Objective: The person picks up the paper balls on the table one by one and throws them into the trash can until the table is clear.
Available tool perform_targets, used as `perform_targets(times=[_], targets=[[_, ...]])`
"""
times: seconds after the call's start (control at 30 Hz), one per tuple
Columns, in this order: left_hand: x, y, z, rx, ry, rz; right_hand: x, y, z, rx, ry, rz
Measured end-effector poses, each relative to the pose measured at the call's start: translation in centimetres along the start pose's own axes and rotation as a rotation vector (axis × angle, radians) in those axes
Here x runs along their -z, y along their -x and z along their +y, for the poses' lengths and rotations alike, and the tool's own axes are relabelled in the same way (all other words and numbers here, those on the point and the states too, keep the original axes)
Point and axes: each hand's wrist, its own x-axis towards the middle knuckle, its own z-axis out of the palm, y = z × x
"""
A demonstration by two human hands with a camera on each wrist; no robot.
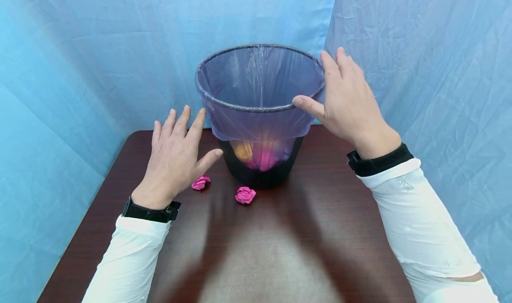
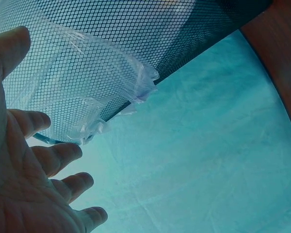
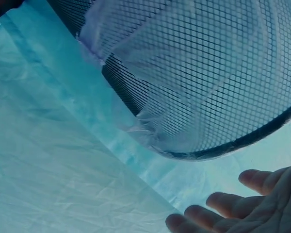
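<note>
A black mesh wastebasket (image 1: 262, 174) stands upright near the table's far edge. Its rim is lined with a translucent purple trash bag (image 1: 256, 121), folded down over the outside. Pink and yellow crumpled paper (image 1: 265, 156) shows through the mesh low inside. My left hand (image 1: 172, 154), fingers spread and nearly straight, hovers to the left of the basket and holds nothing. On the other side my right hand (image 1: 348, 98) is spread beside the rim, its thumb and fingertips overlapping the rim in the head view. The right wrist view shows its fingers (image 3: 223, 204) apart from the rim.
Two crumpled pink paper balls lie on the brown table (image 1: 264, 254): one paper ball (image 1: 245, 195) in front of the basket, another paper ball (image 1: 201, 182) by the left hand. Light blue cloth (image 1: 120, 49) hangs behind and at both sides.
</note>
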Motion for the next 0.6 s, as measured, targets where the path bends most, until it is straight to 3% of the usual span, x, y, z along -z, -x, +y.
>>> perform_targets(times=[0.2,0.6], targets=[[-0.1,0.0,0.0,-0.002,0.005,0.004,-0.5,0.8,0.6,0.014,0.023,0.038],[-0.5,0.1,-0.1,-0.001,0.017,0.002,-1.9,2.2,1.5,-0.051,0.056,0.038]])
